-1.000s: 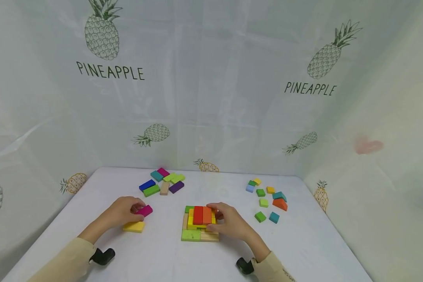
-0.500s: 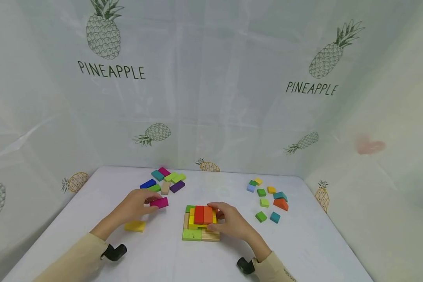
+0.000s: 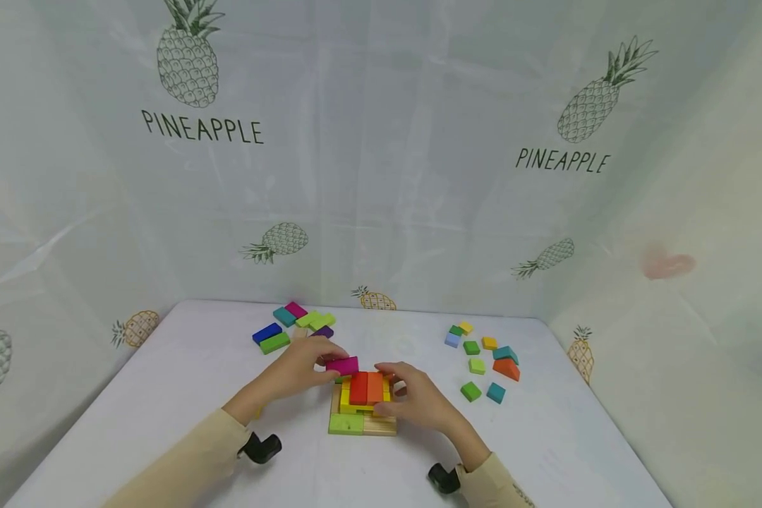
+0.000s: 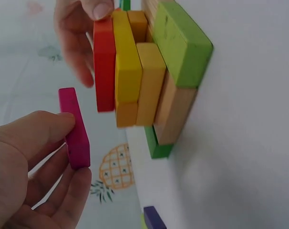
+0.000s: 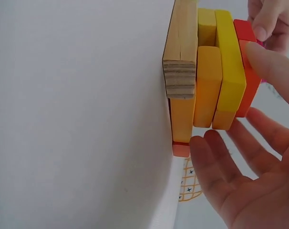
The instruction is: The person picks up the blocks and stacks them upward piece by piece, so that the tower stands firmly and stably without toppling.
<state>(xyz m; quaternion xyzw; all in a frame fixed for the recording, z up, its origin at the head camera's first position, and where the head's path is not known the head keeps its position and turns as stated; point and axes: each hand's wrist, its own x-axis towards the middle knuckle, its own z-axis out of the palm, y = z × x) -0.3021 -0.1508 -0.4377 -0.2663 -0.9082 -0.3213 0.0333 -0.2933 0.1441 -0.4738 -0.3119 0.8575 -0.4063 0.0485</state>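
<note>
My left hand pinches a magenta block between thumb and fingers. It is held in the air at the back left of a layered stack, apart from the stack's top in the left wrist view. The stack has green and bare-wood blocks at the bottom, yellow blocks in the middle, and a red block and an orange block side by side on top. My right hand grips the orange block from the right, thumb at its near end and fingertips at its far end.
Behind my left hand lie several loose blocks, among them a blue one and a green one. Small blocks and an orange triangle are spread at the right. A yellow block is mostly hidden by my left wrist.
My left hand has carried the magenta block to the right, from above the yellow block to the back left of the stack. My right hand has stayed in place.
</note>
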